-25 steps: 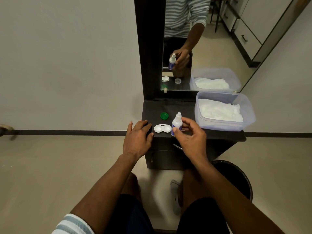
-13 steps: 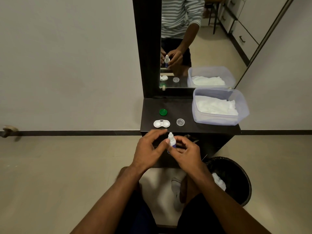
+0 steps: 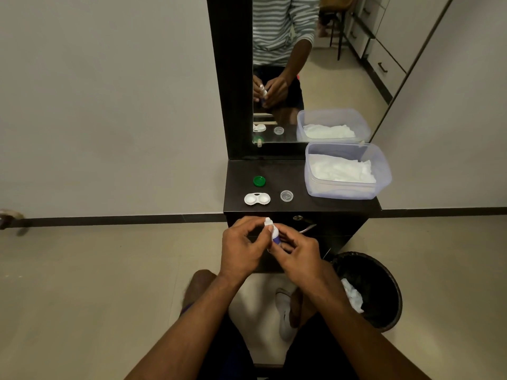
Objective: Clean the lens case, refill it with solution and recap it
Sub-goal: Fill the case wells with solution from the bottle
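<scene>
Both hands are raised in front of the dark cabinet (image 3: 301,207): the right hand (image 3: 297,252) grips the small white bottle (image 3: 273,231) round its body, tip tilted up, while the left hand (image 3: 241,246) curls its fingers at the bottle's tip; whether they pinch it cannot be told. On the cabinet top the white lens case (image 3: 257,199) lies open near the front edge, a green cap (image 3: 259,181) just behind it and a clear cap (image 3: 286,195) beside it. A plastic tub (image 3: 381,176) of white tissues sits at the cabinet's right end; a black bin (image 3: 384,292) stands on the floor below.

solution bottle (image 3: 274,233) lifted off table, left hand (image 3: 242,246) joined
</scene>
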